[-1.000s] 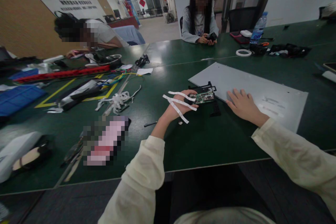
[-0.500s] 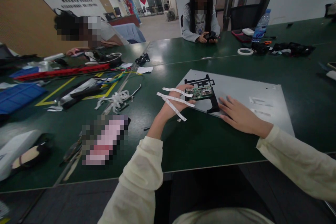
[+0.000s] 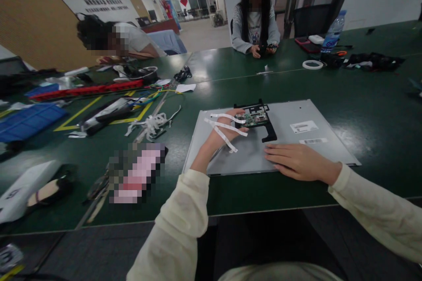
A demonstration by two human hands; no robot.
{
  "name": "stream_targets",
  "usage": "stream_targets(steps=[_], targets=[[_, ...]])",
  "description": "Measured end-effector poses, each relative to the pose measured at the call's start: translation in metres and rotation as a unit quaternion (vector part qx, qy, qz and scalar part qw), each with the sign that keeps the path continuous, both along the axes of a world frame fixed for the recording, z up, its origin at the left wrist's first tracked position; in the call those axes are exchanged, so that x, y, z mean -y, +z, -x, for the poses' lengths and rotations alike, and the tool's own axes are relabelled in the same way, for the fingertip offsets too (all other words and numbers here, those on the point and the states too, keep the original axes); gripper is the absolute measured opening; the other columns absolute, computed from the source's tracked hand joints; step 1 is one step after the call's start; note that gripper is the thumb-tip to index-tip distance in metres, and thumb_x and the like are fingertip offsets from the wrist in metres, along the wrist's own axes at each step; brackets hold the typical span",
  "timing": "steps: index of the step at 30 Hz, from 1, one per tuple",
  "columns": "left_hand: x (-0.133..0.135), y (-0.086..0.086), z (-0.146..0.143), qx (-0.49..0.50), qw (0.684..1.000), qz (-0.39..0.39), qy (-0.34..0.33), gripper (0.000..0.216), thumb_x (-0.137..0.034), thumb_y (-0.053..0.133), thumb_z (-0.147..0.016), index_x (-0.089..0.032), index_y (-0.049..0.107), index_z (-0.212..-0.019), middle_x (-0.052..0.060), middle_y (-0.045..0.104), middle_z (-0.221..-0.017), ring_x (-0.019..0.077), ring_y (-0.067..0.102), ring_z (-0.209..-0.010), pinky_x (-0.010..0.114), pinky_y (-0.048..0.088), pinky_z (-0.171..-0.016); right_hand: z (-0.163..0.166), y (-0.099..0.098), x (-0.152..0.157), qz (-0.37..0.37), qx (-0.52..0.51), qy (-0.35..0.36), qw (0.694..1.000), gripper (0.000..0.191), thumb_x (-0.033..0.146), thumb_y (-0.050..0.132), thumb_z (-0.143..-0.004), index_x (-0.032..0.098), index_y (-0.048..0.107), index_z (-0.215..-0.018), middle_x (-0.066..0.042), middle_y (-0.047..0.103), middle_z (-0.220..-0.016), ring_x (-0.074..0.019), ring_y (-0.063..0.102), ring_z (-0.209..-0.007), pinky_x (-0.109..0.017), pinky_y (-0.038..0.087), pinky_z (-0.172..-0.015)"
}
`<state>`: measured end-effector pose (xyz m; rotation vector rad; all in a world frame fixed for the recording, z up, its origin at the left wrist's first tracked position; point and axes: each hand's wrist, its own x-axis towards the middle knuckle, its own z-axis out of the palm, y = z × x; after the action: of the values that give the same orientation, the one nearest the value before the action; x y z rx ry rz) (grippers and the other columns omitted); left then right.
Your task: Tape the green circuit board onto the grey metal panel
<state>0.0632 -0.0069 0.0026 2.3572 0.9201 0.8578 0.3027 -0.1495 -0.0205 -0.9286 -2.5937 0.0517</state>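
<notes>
My left hand grips a small green circuit board on a black bracket, its thumb and fingers at the board's left end. Several white printed strips cling to the back of this hand. Beneath lies a flat grey panel with two labels on its right part. Whether the bracket touches the panel I cannot tell. My right hand rests flat on the panel near its front edge, fingers stretched out to the left and holding nothing.
A tangle of white strips, a phone and blue trays lie to the left. Two people sit across the green table. At the back right stand a water bottle and a white tape roll.
The grey panel has shifted left and turned straighter to the table edge, now reaching under my left hand. My right hand has moved slightly left and nearer. The board stays in my left hand.
</notes>
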Motion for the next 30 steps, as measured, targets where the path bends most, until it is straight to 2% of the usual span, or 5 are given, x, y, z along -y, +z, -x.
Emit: stream_targets(steps=[5, 10, 19, 25, 30], targets=[[0.000, -0.011, -0.003, -0.023, 0.999, -0.003, -0.024, 0.049, -0.026, 0.072, -0.070, -0.018, 0.056, -0.116, 0.008, 0.062, -0.117, 0.0221, 0.058, -0.111, 0.038, 0.046, -0.097, -0.021, 0.008, 0.006, -0.060, -0.061, -0.064, 0.994, 0.025, 0.023, 0.048, -0.091, 0.018, 0.068, -0.103, -0.005, 0.071, -0.101, -0.0182, 0.067, -0.090, -0.031, 0.054, -0.076], [0.002, -0.019, -0.008, -0.048, 0.998, -0.015, -0.045, 0.051, -0.024, 0.070, -0.073, -0.017, 0.052, -0.121, 0.009, 0.060, -0.121, 0.0232, 0.055, -0.115, 0.042, 0.044, -0.100, -0.059, 0.021, -0.022, -0.013, -0.088, -0.246, 0.965, 0.030, 0.034, 0.041, -0.094, 0.022, 0.067, -0.105, -0.005, 0.070, -0.104, -0.0210, 0.066, -0.093, -0.035, 0.053, -0.079], [0.007, -0.018, -0.015, -0.063, 0.997, -0.007, -0.042, 0.054, -0.023, 0.069, -0.073, -0.020, 0.050, -0.124, 0.010, 0.057, -0.122, 0.0272, 0.054, -0.117, 0.048, 0.043, -0.102, -0.070, -0.035, -0.086, 0.118, 0.009, -0.348, 0.930, 0.056, 0.052, 0.029, -0.092, 0.025, 0.045, -0.138, -0.013, 0.038, -0.145, -0.0415, 0.030, -0.134, -0.068, 0.027, -0.101], [0.008, -0.021, -0.012, -0.051, 0.998, 0.004, -0.040, 0.057, -0.022, 0.070, -0.072, -0.017, 0.049, -0.126, 0.012, 0.057, -0.125, 0.0252, 0.053, -0.120, 0.042, 0.042, -0.104, -0.046, -0.016, -0.105, 0.142, -0.068, -0.315, 0.936, 0.058, 0.056, 0.028, -0.092, 0.026, 0.040, -0.142, -0.011, 0.042, -0.143, -0.0342, 0.036, -0.132, -0.058, 0.030, -0.107], [0.011, -0.017, -0.009, -0.023, 0.998, 0.036, -0.035, 0.070, -0.023, 0.071, -0.072, -0.025, 0.041, -0.135, 0.010, 0.051, -0.134, 0.0252, 0.049, -0.125, 0.046, 0.038, -0.108, -0.021, -0.004, -0.110, 0.185, -0.181, -0.199, 0.945, 0.067, 0.060, 0.039, -0.089, 0.034, 0.022, -0.148, -0.001, 0.019, -0.156, -0.0258, 0.016, -0.143, -0.047, 0.022, -0.115]])
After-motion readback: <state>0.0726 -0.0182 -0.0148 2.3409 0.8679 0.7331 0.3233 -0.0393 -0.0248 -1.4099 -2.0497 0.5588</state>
